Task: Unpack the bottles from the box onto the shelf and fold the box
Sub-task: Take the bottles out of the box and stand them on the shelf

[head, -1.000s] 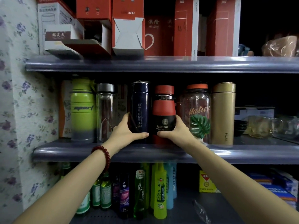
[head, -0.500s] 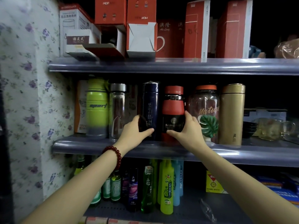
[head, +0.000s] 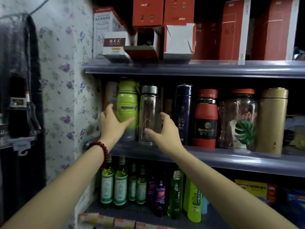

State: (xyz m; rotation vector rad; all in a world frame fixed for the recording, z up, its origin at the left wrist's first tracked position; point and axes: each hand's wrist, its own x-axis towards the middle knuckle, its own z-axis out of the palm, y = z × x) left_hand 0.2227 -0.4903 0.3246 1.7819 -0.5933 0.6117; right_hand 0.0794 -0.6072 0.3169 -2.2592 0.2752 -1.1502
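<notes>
I see my left hand (head: 113, 124) spread open against the lime-green bottle (head: 127, 109), fingers straight, thumb reaching across its lower front; whether it truly touches I cannot tell. The band just above that thumb reads "sport". A red bead bracelet (head: 100, 150) sits at the wrist below the hand.

My right hand (head: 166, 133) is open too, fingers loosely spread in front of the clear glass bottle (head: 149, 114) with the silver cap, which stands between my two hands, just beside the green one. Neither hand holds anything.

To the right of my right hand the row goes on along the middle shelf (head: 231, 157): a dark navy flask (head: 182, 113) with small print I cannot read, then a red and black bottle (head: 205, 119) whose label reads "FASHION", then a glass jar (head: 239, 119) with an orange lid, script lettering beginning "Natu" and a green leaf, then a gold flask (head: 272, 120).

Above both hands, on the upper shelf (head: 198, 68), stand red cartons (head: 147, 12), two marked "MDF", one upside down. Below my forearms are green glass bottles (head: 113, 184) with Chinese labels.
</notes>
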